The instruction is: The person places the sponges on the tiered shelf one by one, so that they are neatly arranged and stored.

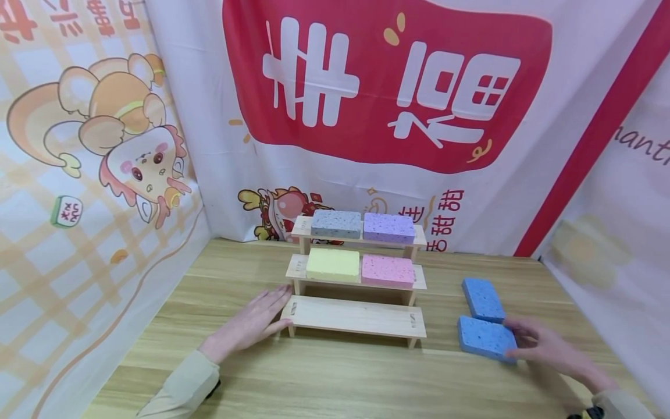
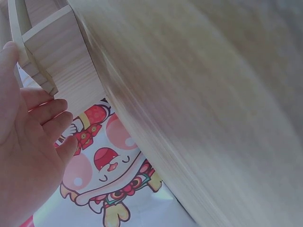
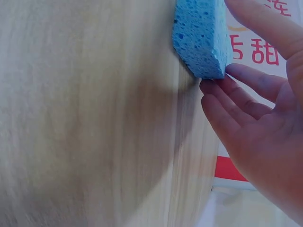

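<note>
My left hand rests against the left end of a three-step wooden rack, fingers fairly straight. In the left wrist view its fingertips touch the edge of the wood. At the right, my right hand holds the right end of the nearer blue sponge between thumb and fingers. That sponge lies on the table, as the right wrist view also shows. Just behind it is a second blue sponge. A yellow sponge and a pink sponge sit on the middle step.
On the top step are a grey-blue sponge and a purple sponge. The lowest step shows bare wood. Printed cloth hangs behind and beside the wooden table.
</note>
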### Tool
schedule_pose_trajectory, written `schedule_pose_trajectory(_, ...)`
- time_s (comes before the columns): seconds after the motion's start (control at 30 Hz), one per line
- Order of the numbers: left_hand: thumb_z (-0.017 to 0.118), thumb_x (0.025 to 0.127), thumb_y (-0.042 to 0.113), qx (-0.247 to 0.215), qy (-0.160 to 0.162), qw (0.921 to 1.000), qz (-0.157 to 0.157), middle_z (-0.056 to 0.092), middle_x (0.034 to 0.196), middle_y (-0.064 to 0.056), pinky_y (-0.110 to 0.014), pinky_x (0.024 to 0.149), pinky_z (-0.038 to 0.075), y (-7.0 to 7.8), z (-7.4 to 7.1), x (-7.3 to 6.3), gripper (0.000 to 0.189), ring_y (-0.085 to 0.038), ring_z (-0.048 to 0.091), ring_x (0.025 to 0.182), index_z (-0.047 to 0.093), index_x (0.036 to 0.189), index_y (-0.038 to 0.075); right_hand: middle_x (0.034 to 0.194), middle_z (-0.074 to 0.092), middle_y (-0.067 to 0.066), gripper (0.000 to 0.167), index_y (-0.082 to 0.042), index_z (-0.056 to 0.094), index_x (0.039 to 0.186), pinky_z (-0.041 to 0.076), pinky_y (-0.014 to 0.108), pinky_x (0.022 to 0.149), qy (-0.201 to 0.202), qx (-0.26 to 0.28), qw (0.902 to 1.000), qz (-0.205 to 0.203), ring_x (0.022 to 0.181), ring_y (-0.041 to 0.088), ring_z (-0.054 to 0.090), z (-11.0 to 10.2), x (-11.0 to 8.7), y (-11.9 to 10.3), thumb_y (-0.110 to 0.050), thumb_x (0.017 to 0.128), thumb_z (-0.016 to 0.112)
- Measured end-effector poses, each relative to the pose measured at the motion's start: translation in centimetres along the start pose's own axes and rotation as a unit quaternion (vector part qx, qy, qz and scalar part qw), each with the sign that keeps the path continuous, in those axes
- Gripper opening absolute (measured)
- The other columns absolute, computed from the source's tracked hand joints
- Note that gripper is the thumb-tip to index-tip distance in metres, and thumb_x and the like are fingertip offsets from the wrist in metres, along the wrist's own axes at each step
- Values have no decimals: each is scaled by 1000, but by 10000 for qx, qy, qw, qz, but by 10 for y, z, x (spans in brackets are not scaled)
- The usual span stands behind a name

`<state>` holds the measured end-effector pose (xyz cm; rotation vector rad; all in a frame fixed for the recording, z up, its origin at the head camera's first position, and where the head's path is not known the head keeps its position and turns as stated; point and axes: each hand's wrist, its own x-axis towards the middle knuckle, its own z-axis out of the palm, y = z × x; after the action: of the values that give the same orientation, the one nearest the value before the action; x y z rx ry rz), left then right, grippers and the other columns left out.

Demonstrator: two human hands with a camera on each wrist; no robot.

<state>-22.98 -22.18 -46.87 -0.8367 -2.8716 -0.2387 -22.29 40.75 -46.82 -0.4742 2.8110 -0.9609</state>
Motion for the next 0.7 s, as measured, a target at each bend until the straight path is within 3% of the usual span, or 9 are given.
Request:
schedule_pose_trajectory(0.13, 46, 101, 50, -52, -10, 10000, -10, 30, 160, -18, -52, 123, 27, 0, 0, -1, 73, -35, 36, 147, 33, 152, -1, 134, 56, 34, 67, 6, 55, 133, 51, 14, 83, -2, -391, 9992, 35, 114, 17, 62, 3, 1, 1, -27, 82, 81)
schedule_pose_trajectory(0.23, 46, 101, 50, -90, -42, 9999, -20, 29, 160, -19, -52, 123, 27, 1, -1, -1, 73, -35, 35, 148, 33, 152, -1, 133, 56, 33, 67, 6, 56, 132, 52, 15, 82, 58, -543, 9985, 18, 114, 36, 62, 6, 1, 1, -26, 80, 82)
schedule_pose_trajectory(0.37, 46, 101, 50, -80, -27, 10000, -15, 30, 160, -19, -52, 124, 26, 1, -1, 0, 73, -35, 35, 148, 33, 151, -2, 132, 57, 34, 69, 7, 57, 131, 55, 19, 83, 131, -622, 9980, 2, 114, 43, 61, 7, 2, -1, -26, 77, 85)
schedule_pose_trajectory(0.43, 47, 101, 49, -60, -16, 10000, -9, 30, 160, -19, -52, 124, 26, 1, -2, 0, 73, -35, 35, 148, 34, 151, -2, 133, 54, 37, 70, 9, 55, 132, 60, 30, 85, 83, -549, 9984, -37, 116, 49, 58, 8, 1, -2, -24, 77, 85)
schedule_pose_trajectory(0.53, 47, 101, 49, -27, -14, 10000, 7, 30, 160, -19, -52, 123, 27, 1, -2, 0, 73, -35, 36, 147, 34, 151, -2, 134, 54, 36, 72, 8, 55, 132, 60, 37, 87, 100, -616, 9981, 0, 117, 50, 56, 9, 1, -3, -25, 76, 85)
schedule_pose_trajectory(0.7, 48, 101, 49, 5, -18, 10000, 11, 30, 160, -19, -52, 123, 27, 0, -2, 0, 73, -35, 36, 147, 34, 151, -2, 132, 56, 34, 71, 6, 57, 130, 57, 22, 83, 255, -697, 9972, -85, 116, 48, 58, 10, 0, -2, -24, 73, 87)
